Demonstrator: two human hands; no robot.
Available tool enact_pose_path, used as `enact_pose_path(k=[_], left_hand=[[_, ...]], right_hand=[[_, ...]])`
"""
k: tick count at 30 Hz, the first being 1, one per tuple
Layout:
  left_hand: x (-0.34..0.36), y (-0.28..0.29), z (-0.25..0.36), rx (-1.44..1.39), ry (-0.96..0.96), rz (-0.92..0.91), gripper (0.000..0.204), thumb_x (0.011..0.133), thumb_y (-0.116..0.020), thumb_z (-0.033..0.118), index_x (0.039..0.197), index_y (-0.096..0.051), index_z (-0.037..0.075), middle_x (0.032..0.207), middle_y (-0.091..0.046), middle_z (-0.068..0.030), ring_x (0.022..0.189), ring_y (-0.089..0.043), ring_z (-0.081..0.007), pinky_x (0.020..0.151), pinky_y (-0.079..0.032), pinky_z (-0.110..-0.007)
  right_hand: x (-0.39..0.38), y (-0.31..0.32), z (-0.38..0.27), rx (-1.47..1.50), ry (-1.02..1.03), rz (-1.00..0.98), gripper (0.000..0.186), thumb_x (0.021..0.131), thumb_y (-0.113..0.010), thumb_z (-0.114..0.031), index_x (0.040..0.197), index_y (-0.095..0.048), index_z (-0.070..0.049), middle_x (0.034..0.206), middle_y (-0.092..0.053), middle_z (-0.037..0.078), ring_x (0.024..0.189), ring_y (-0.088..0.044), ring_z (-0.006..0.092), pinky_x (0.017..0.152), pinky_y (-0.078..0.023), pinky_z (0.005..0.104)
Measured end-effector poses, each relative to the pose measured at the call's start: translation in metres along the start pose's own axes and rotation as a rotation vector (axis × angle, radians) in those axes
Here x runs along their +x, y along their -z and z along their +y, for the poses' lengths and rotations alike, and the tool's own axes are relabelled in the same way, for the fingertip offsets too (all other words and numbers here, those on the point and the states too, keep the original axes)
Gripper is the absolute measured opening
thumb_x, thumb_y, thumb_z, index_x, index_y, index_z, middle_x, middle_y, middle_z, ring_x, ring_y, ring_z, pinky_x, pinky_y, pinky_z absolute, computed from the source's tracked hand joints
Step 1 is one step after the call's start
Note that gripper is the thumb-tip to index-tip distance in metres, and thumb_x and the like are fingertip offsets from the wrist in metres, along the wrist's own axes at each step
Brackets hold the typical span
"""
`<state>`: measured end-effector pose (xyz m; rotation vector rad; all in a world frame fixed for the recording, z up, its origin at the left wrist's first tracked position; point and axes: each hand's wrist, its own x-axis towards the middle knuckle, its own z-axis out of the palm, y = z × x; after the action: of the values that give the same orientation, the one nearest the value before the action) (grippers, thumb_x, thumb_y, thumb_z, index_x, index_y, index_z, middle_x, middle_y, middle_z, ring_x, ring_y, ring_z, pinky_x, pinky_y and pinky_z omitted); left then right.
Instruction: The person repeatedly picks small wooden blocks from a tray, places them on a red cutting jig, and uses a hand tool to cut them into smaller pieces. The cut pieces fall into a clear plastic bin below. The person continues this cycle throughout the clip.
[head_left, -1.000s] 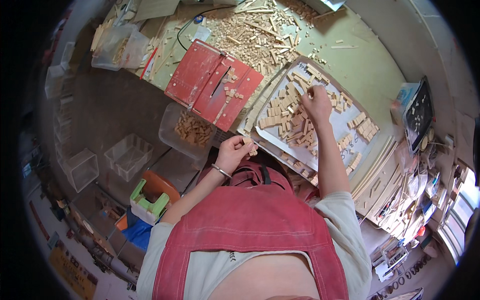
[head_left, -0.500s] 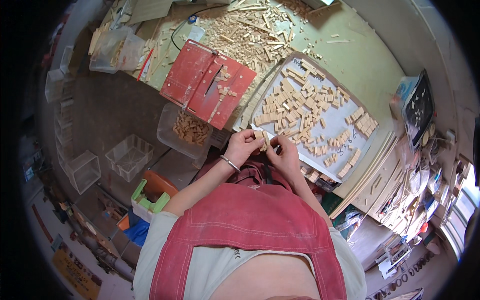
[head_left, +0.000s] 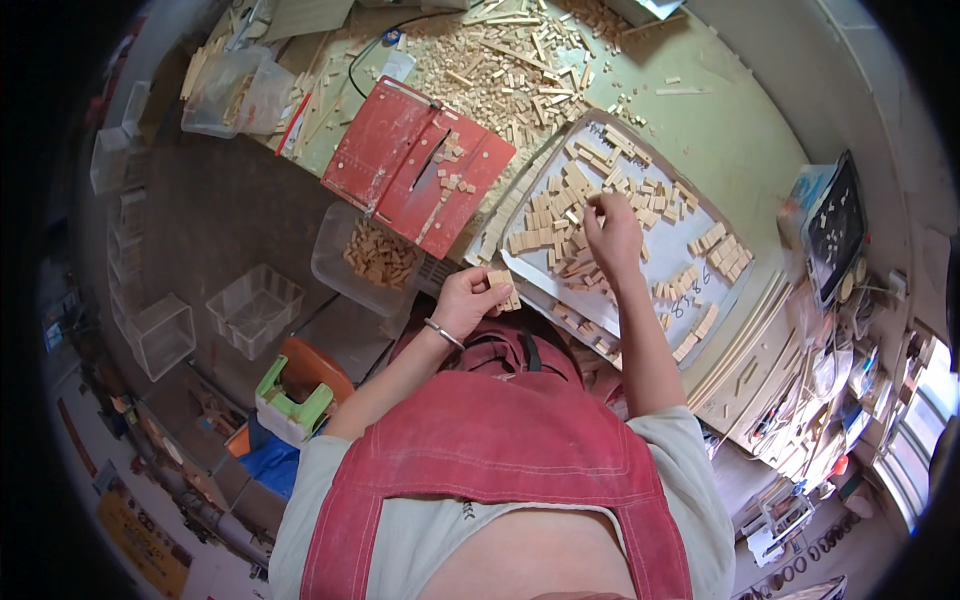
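My left hand [head_left: 470, 302] is closed around a few light wooden blocks [head_left: 504, 290], held low before my apron, beside the near left corner of the tray. My right hand [head_left: 612, 232] is over the white-lined tray [head_left: 675, 240], its fingers curled down among the many small wooden blocks [head_left: 548, 215]; what is between the fingertips is hidden. Left of the tray lies a red metal plate [head_left: 370, 160] with a slot and some small wood pieces on it.
A plastic box of blocks [head_left: 380, 255] sits below the red plate. The green bench [head_left: 720, 120] carries wood offcuts [head_left: 510, 70] behind. Clear bins [head_left: 250, 305] and an orange-green object [head_left: 285, 400] are lower left. Long strips [head_left: 740, 340] lie right of the tray.
My right hand went from the tray down to the blocks in my left hand, then back up among the tray's blocks. My left hand stays low, holding blocks.
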<state>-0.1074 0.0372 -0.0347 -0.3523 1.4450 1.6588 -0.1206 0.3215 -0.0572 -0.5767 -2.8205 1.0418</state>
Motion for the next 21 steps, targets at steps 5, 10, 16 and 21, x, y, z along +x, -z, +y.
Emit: enact_pose_path(k=[5, 10, 16, 21], left_hand=[[-0.007, 0.01, -0.003, 0.017, 0.003, 0.042, 0.021, 0.101, -0.076, 0.013, 0.115, -0.071, -0.001, 0.095, -0.077, -0.0037, 0.08, -0.07, -0.0068, 0.068, -0.055, -0.022], [-0.011, 0.011, 0.001, -0.004, 0.02, 0.053, 0.019, 0.101, -0.075, 0.013, 0.114, -0.072, -0.001, 0.094, -0.077, -0.0032, 0.079, -0.069, -0.0064, 0.068, -0.055, -0.023], [-0.007, 0.012, -0.013, 0.011, -0.011, 0.024, 0.019, 0.101, -0.075, 0.011, 0.114, -0.071, -0.001, 0.097, -0.078, -0.0049, 0.082, -0.071, -0.008, 0.07, -0.057, -0.024], [-0.008, 0.014, -0.017, 0.023, -0.033, 0.0, 0.019, 0.101, -0.075, 0.01, 0.115, -0.071, -0.002, 0.099, -0.078, -0.0056, 0.086, -0.073, -0.0092, 0.073, -0.058, -0.024]], right_hand=[[0.03, -0.015, 0.012, -0.189, -0.006, -0.008, 0.016, 0.09, -0.07, -0.019, 0.101, -0.069, -0.007, 0.103, -0.065, 0.016, 0.089, -0.069, 0.0397, 0.075, -0.057, 0.0493], [0.04, -0.024, 0.013, -0.281, -0.065, -0.106, 0.018, 0.091, -0.071, -0.021, 0.103, -0.069, -0.008, 0.104, -0.066, 0.015, 0.091, -0.069, 0.038, 0.077, -0.057, 0.0488], [0.047, -0.02, 0.028, -0.158, -0.089, 0.076, 0.019, 0.092, -0.07, -0.022, 0.107, -0.073, -0.01, 0.106, -0.067, 0.015, 0.092, -0.07, 0.0374, 0.079, -0.056, 0.0482], [0.073, -0.006, 0.047, -0.143, -0.107, 0.209, 0.02, 0.093, -0.07, -0.022, 0.11, -0.075, -0.014, 0.107, -0.067, 0.012, 0.093, -0.07, 0.0373, 0.08, -0.057, 0.0484]])
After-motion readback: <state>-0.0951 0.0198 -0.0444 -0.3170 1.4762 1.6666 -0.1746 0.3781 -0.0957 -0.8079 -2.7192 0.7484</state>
